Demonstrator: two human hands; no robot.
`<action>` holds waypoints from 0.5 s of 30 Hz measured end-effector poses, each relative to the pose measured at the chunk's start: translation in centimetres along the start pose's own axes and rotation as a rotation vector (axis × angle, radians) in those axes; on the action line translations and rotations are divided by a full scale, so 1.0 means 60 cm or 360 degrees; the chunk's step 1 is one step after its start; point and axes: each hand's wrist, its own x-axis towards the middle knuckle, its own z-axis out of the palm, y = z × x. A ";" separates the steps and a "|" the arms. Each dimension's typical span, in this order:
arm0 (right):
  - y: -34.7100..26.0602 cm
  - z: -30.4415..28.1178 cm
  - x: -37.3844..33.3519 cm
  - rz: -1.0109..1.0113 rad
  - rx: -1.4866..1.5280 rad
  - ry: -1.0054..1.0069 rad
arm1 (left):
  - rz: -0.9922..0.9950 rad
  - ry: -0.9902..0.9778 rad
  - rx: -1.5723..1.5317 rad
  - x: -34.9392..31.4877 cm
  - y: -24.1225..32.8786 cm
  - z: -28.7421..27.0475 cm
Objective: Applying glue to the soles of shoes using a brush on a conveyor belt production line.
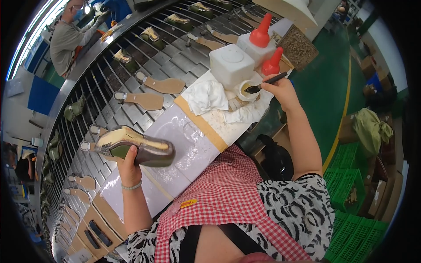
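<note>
- While the left hand (129, 170) clasps the shoe (154, 151) over the board (188, 147), the right hand (283, 91) pinches the brush (276, 78), tip at the mouth of the jar (248, 98).
- Yellowish stuff (245, 87) lies inside it.
- Beside the jar stand white bottles (230, 66), contents hidden.

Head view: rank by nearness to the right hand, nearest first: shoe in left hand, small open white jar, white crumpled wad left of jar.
1. Small open white jar: just left of the right hand, by the tip of its black brush.
2. White crumpled wad: farther left.
3. Shoe: farthest left and lower, in the left hand.
</note>
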 end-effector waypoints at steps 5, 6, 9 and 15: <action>0.033 -0.012 -0.013 0.0632 0.0863 0.0123 | 0.0670 0.0344 0.0520 -0.008 -0.074 0.046; 0.048 -0.010 -0.013 0.0637 0.0862 0.0127 | 0.0733 0.0432 0.0602 -0.011 -0.094 0.045; 0.064 0.003 -0.013 0.0922 0.1286 0.0418 | 0.0611 0.0145 0.0974 -0.033 -0.101 0.015; 0.090 0.018 0.000 0.1108 0.1433 0.0520 | 0.0629 -0.0467 0.1010 -0.076 -0.012 0.057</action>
